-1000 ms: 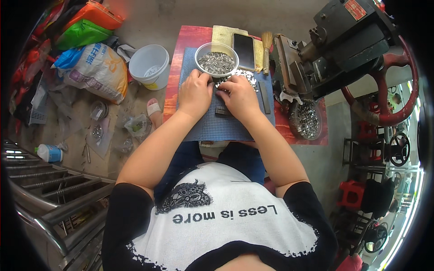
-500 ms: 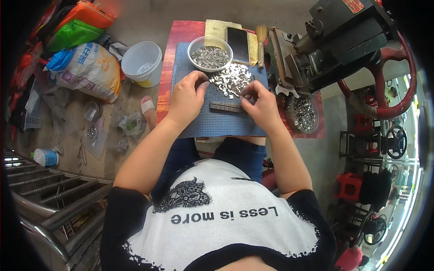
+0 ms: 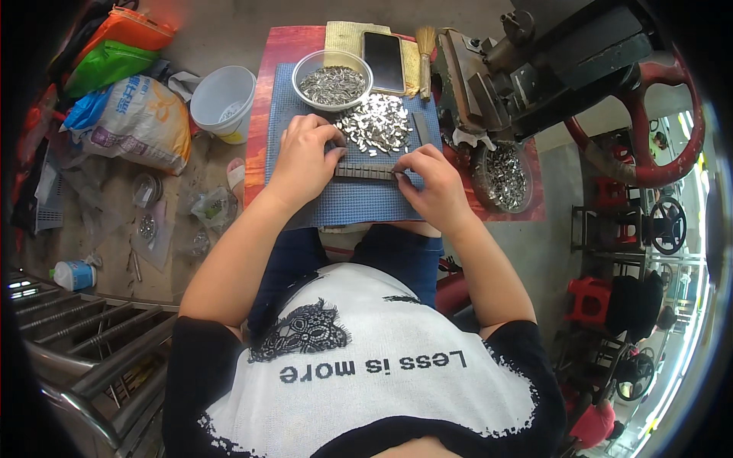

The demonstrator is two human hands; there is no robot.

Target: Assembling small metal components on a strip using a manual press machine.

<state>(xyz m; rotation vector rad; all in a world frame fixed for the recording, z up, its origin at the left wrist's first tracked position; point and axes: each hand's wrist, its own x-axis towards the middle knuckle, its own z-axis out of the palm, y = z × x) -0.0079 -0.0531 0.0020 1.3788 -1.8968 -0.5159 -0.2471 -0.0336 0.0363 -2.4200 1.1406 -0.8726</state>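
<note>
A dark, narrow notched metal bar (image 3: 365,172) lies crosswise on the blue textured mat (image 3: 351,204). My left hand (image 3: 307,156) is closed, its thumb and fingertips at the bar's left end. At the right end, my right hand (image 3: 434,182) pinches with thumb and forefinger; any small piece between those fingertips is too small to see. Just beyond the bar spreads a pile of small shiny metal pieces (image 3: 376,124). Behind my left hand stands a clear round bowl (image 3: 296,85) full of similar slivers. A flat grey metal strip (image 3: 421,128) lies right of the pile.
A phone (image 3: 383,61) rests on a yellow cloth (image 3: 343,34), with a straw brush (image 3: 424,57) beside it. On the right are a hand press with a red wheel (image 3: 637,179) and another tub of metal pieces (image 3: 505,179). A white bucket (image 3: 217,99) and sacks (image 3: 149,126) stand left.
My right hand has come nearer to me, down to the bar's right end, uncovering the grey strip. My left hand has closed in on the bar's left end. The whole view has shifted slightly.
</note>
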